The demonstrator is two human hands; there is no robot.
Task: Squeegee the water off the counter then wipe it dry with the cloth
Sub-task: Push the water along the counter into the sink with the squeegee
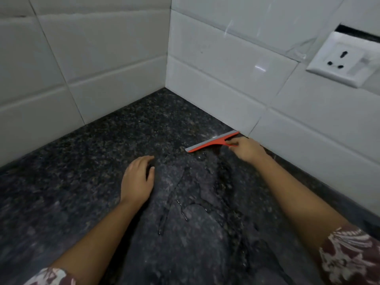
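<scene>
Orange plastic and a grey rubber blade make up the squeegee (212, 141), set down on the dark granite counter (72, 171) close to the tiled wall (216, 83), probably to start a pull from the back edge toward the person. The right hand (247, 150) pinches its handle. The left hand (137, 179) lies open and flat on the counter, holding nothing, likely as a brace. Streaks of water (195, 192) lie between the hands, nearer the person than the blade. No cloth shows.
</scene>
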